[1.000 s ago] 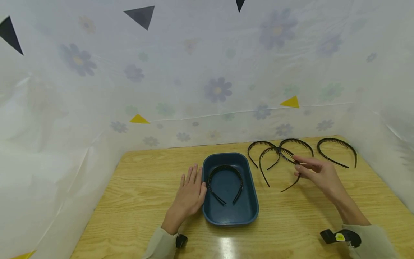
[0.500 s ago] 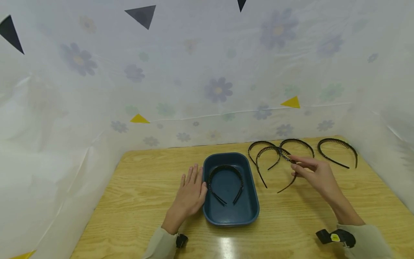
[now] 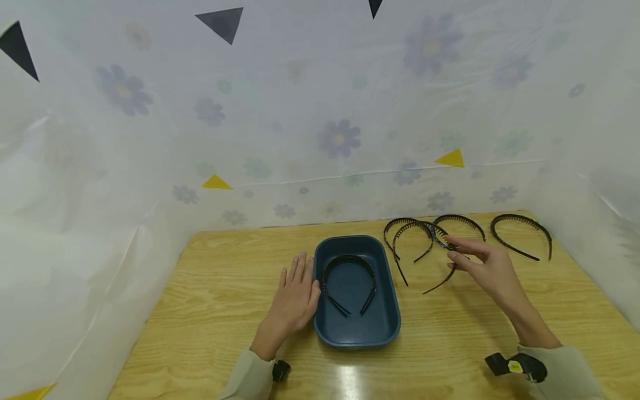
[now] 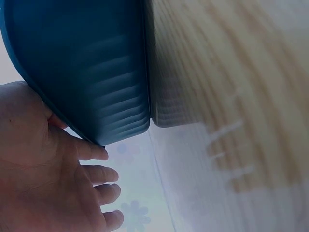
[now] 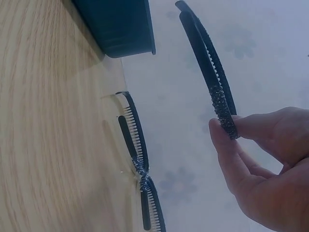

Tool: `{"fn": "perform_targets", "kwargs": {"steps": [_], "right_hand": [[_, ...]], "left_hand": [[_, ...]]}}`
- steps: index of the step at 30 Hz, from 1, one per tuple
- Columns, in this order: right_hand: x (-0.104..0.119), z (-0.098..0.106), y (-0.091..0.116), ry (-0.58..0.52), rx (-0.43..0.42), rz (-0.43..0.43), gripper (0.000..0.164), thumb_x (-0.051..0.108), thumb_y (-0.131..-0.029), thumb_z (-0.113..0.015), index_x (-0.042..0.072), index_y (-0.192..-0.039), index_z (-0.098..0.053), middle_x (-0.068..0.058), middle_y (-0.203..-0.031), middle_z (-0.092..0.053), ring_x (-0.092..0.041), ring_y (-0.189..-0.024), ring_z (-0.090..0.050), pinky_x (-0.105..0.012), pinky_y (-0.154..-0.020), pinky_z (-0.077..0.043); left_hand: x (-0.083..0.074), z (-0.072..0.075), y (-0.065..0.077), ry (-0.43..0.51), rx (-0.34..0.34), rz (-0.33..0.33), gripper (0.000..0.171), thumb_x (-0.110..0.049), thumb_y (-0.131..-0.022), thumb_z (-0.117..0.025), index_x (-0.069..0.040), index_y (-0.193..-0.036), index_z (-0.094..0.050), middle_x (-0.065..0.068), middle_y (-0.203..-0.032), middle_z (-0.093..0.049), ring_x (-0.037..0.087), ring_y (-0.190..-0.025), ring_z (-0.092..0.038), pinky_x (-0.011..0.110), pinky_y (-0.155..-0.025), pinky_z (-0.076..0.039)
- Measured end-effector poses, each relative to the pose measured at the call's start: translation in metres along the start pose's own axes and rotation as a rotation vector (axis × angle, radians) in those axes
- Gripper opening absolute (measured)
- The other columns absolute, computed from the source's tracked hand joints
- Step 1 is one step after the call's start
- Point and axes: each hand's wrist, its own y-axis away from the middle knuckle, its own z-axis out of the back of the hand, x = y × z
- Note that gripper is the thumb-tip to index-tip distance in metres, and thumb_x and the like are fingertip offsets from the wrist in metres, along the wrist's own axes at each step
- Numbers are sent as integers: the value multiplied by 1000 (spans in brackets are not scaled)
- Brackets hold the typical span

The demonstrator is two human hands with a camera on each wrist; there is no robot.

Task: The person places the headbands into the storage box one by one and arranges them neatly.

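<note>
Between the thumb and fingertips of my right hand [image 3: 492, 272] is a black toothed headband [image 5: 223, 108] with a glittery section at the grip. The right wrist view shows it raised above the table. In the head view it overlaps other headbands lying behind it. My left hand [image 3: 292, 300] lies with straight fingers along the left side of a dark blue plastic tray [image 3: 357, 336]; in the left wrist view its fingers touch the tray's rim [image 4: 53, 106]. Inside the tray, black headbands [image 3: 350, 256] lie nested together, their ends toward me.
Two black headbands [image 3: 457, 216] lie overlapping at the table's back right, and another headband [image 3: 520, 217] lies apart near the right edge. A wood-grain table [image 3: 225, 283] carries everything. White flower-printed sheeting [image 3: 280, 139] encloses the back and sides.
My right hand has shifted slightly left, carrying the headband a little toward the tray. The left hand and the tray have stayed in place.
</note>
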Motion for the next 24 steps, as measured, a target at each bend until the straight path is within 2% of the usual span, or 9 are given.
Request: {"fn": "perform_targets", "kwargs": {"steps": [2, 7, 11, 15, 18, 24], "right_hand": [[2, 0, -1, -13, 0, 4, 39, 5, -99, -67, -5, -137, -63, 17, -122, -65, -16, -84, -74, -21, -78, -58], [6, -2, -5, -3, -9, 15, 38, 4, -99, -68, -3, -137, -64, 7, -127, -67, -13, -87, -73, -22, -78, -58], [8, -5, -8, 65, -47, 14, 36, 6, -97, -71, 4, -133, -69, -4, -127, -69, -3, -94, -69, -13, -82, -53], [11, -9, -12, 107, -71, 50, 36, 4, -95, -73, 4, -130, -71, -15, -127, -68, 5, -98, -63, -9, -81, -51], [14, -12, -15, 99, -72, 86, 36, 0, -93, -74, 1, -129, -71, -21, -125, -67, 6, -97, -63, -12, -75, -54], [19, -19, -20, 101, -83, 105, 34, -4, -92, -74, -1, -125, -73, -24, -117, -70, 4, -86, -68, -14, -70, -56]], "left_hand": [[0, 0, 0, -4, 1, 2, 59, -29, -112, -31, 1, -162, -22, 22, -169, -12, 38, -156, -9, 59, -123, -10], [1, -1, 0, -4, 2, 4, 59, -30, -112, -30, 0, -162, -22, 21, -169, -11, 38, -156, -8, 59, -123, -10], [1, -1, -1, -3, 0, -1, 59, -29, -112, -30, 0, -163, -22, 21, -169, -11, 38, -156, -9, 60, -123, -10], [1, -2, -1, -11, -4, -3, 59, -29, -112, -30, -1, -163, -22, 20, -170, -11, 38, -156, -9, 59, -123, -11], [1, -2, -1, -17, -3, -2, 59, -29, -112, -31, -1, -163, -22, 21, -169, -12, 38, -156, -9, 59, -123, -11], [1, -1, 0, -21, 4, 1, 59, -29, -112, -31, -1, -163, -21, 21, -170, -11, 38, -156, -9, 59, -123, -11]]}}
